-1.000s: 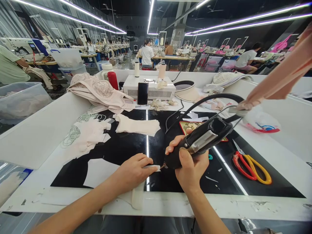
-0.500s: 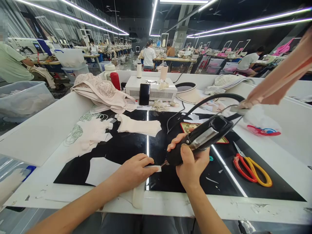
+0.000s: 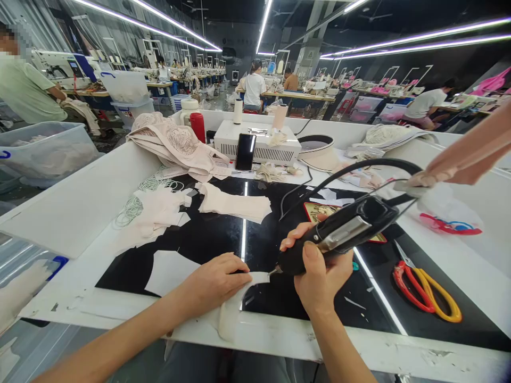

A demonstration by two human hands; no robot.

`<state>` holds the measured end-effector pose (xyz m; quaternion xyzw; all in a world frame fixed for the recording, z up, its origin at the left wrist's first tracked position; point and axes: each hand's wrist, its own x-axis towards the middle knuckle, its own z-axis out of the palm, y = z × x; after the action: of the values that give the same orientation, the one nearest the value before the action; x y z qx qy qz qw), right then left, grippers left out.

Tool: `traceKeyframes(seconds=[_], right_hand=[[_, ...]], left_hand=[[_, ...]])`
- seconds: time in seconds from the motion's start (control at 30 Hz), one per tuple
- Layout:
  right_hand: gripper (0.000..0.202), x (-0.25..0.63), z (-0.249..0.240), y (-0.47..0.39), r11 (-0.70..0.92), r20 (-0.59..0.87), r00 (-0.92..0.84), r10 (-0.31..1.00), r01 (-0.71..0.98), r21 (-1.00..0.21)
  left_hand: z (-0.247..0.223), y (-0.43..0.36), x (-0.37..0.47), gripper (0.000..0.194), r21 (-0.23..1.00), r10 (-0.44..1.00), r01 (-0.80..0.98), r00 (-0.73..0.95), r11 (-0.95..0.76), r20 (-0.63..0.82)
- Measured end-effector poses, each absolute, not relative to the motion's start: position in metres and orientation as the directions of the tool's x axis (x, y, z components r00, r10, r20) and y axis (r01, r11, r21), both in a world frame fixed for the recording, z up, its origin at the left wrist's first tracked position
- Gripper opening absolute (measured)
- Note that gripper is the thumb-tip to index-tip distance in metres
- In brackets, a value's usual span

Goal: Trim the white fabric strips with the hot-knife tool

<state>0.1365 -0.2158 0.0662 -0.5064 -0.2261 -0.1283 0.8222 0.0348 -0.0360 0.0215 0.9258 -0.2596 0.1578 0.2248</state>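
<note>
My right hand (image 3: 323, 271) is wrapped round a black handheld power tool (image 3: 339, 229) with a silver lever along its body. Its thin metal tip points down-left and meets the right end of a cream fabric strip (image 3: 260, 277). My left hand (image 3: 219, 279) lies over that strip, fingers together, pressing it on the black board (image 3: 263, 303). The strip curves from under the fingers towards the table's front edge and hangs over it. A thick black cable (image 3: 351, 165) leaves the tool's rear, and a pink cloth band (image 3: 459, 154) is tied there. A white flat piece (image 3: 171, 271) lies beside my left forearm.
Red-and-yellow scissors (image 3: 427, 290) lie at the right. Cream cut pieces (image 3: 235, 205), green cord (image 3: 131, 210) and piled bra parts (image 3: 171, 141) are at the left. Behind stand a phone (image 3: 245, 151), a white vented box (image 3: 259, 141) and a red bottle (image 3: 197, 127). Co-workers sit beyond.
My left fingers have drawn back left from the strip's end, exposing more of it, and the thumb is now tucked. The strip's end has shifted slightly right. The whole view has shifted.
</note>
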Motion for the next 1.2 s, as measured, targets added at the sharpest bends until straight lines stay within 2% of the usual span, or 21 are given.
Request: traceKeyframes(seconds=[0.1,0.3,0.4,0.73,0.97,1.2], right_hand=[[0.040,0.137,0.067,-0.216,0.452,0.509,0.861,0.011,0.450,-0.770],[0.038,0.135,0.071,-0.215,0.444,0.510,0.860,-0.003,0.458,-0.770],[0.039,0.134,0.073,-0.215,0.445,0.500,0.866,-0.013,0.453,-0.773],[0.038,0.133,0.083,-0.209,0.419,0.466,0.883,-0.055,0.444,-0.792],[0.039,0.129,0.082,-0.197,0.455,0.464,0.886,0.014,0.408,-0.792],[0.038,0.129,0.078,-0.192,0.440,0.463,0.886,0.027,0.405,-0.802]], left_hand=[[0.021,-0.036,0.032,0.017,0.319,-0.393,-0.541,0.815,-0.778,0.425],[0.013,-0.036,0.029,0.023,0.188,-0.378,-0.531,0.771,-0.826,0.513],[0.009,-0.038,0.027,0.024,0.156,-0.378,-0.517,0.771,-0.842,0.513],[0.004,-0.041,0.027,0.023,0.196,-0.325,-0.492,0.776,-0.848,0.541],[0.002,-0.041,0.026,0.024,0.193,-0.321,-0.494,0.767,-0.848,0.555],[-0.001,-0.041,0.027,0.020,0.208,-0.315,-0.491,0.775,-0.846,0.547]])
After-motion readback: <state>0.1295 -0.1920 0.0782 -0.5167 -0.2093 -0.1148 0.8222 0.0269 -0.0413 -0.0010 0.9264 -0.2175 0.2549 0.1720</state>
